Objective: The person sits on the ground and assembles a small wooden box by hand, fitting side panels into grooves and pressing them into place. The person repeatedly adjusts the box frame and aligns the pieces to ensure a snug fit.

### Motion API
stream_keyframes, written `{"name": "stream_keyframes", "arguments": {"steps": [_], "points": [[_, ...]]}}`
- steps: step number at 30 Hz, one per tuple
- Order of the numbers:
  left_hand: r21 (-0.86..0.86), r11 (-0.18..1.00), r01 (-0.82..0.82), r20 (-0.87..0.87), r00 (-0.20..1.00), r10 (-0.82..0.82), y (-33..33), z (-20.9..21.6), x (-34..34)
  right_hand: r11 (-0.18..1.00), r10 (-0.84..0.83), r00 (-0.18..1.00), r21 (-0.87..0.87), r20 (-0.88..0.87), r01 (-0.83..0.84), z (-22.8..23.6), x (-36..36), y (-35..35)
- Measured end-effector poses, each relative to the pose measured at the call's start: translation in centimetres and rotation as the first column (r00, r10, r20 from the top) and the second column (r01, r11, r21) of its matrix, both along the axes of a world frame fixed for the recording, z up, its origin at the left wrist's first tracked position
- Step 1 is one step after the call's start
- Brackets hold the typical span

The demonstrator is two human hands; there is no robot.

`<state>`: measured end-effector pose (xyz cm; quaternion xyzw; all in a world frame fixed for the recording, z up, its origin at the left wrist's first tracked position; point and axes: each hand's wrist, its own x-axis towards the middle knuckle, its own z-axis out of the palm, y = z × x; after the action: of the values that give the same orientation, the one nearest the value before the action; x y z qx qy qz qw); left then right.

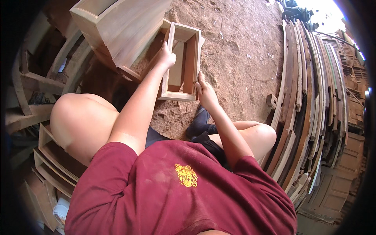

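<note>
A: Left hand, quick?

B: My left hand is closed over the left wall of a rectangular wooden drawer box, index finger laid along the rim, pointing away from the body.

A: Right?

B: My right hand touches the box's right wall by the near corner. Index straight up the outer side, other fingers curled. From this end of the feed I can't tell if they pinch the wood or just brace it.

A: And the box sits where?

B: Between my two hands, long walls running away from the body. Pale rim, reddish-brown inner walls, lighter panel inside. Can't tell if it rests on anything.

A: Surroundings, go.

B: Left of the left grip and beyond it, a big pale wooden cabinet. Well right of the right hand, a row of long wooden boards, small wood block at its edge. Sandy floor in between. Just below the right hand, a foot in dark footwear.

A: Nearer the body?

B: Maroon T-shirt below both grips; stacked wooden trays low and left, past the left knee.
</note>
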<state>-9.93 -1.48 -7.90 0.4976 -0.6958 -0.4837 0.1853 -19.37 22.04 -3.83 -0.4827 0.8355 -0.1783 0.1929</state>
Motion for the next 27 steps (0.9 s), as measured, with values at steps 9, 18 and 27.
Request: {"name": "stream_keyframes", "arguments": {"steps": [9, 18, 27], "points": [[-0.029, 0.999, -0.026, -0.003, 1.0, 0.026, -0.5, -0.7, 0.0, 0.991, -0.099, 0.979, 0.104, 0.178, 0.082, 1.8, 2.8, 2.5], [-0.01, 1.0, -0.023, 0.015, 1.0, 0.023, -0.6, -0.2, 0.3, 0.999, -0.033, 0.989, -0.033, 0.141, 0.038, -0.2, 2.6, 2.8], [-0.008, 1.0, -0.005, 0.035, 0.999, 0.005, -1.1, -0.8, 0.7, 0.991, -0.113, 0.984, -0.056, 0.135, 0.121, 1.2, 1.0, -3.3]]}}
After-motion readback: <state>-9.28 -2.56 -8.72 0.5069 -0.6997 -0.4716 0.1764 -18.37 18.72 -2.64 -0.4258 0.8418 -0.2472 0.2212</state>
